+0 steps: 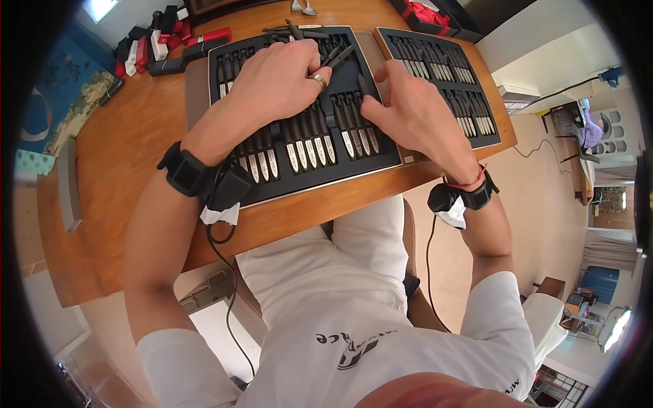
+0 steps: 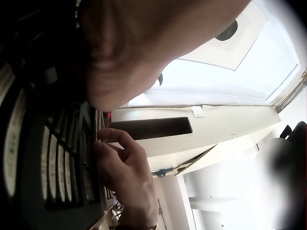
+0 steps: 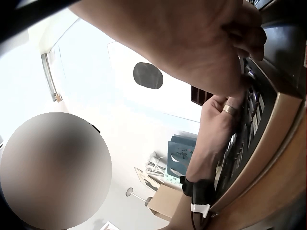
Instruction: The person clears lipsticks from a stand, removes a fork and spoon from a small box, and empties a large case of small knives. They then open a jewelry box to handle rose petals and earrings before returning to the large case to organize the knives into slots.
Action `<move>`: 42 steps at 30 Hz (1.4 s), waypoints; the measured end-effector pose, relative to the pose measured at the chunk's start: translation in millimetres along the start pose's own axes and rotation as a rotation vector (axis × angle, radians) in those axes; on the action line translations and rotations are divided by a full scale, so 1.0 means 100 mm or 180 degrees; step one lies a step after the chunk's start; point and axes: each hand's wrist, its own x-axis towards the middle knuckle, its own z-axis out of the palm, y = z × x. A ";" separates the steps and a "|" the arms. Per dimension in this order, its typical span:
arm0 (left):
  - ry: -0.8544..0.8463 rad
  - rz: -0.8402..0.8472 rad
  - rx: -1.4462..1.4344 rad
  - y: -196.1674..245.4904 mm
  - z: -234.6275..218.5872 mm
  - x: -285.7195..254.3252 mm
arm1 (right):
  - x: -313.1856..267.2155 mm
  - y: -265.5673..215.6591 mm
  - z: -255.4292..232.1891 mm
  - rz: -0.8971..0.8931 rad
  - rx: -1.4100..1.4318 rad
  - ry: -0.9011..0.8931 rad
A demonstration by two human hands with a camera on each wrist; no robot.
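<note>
A black tray (image 1: pixel 306 178) holds rows of table knives (image 1: pixel 309 153) with dark handles and silver blades. My left hand (image 1: pixel 279 78), a ring on one finger, bends over the upper middle of this tray. Its fingers curl down beside loose dark handles (image 1: pixel 341 56); I cannot tell if it grips one, as its fingertips are hidden. Over the tray's right side, my right hand (image 1: pixel 415 102) pinches a dark-handled knife (image 1: pixel 364 84) between thumb and fingers, just above the right-hand row. In the left wrist view, the right hand (image 2: pixel 127 167) is close beside the tray's edge.
A second tray (image 1: pixel 445 80) of cutlery stands to the right. Red, black and white small boxes (image 1: pixel 153 44) lie at the back left, two forks (image 1: pixel 304 7) at the back. A box with red cloth (image 1: pixel 432 15) sits at the back right. A grey bar (image 1: pixel 69 183) lies on the wooden table (image 1: pixel 129 163).
</note>
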 end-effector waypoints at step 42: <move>-0.0206 -0.0229 -0.0637 0.03 0.02 -0.06 | -0.58 0.20 -0.08 -0.1580 -0.0218 0.0014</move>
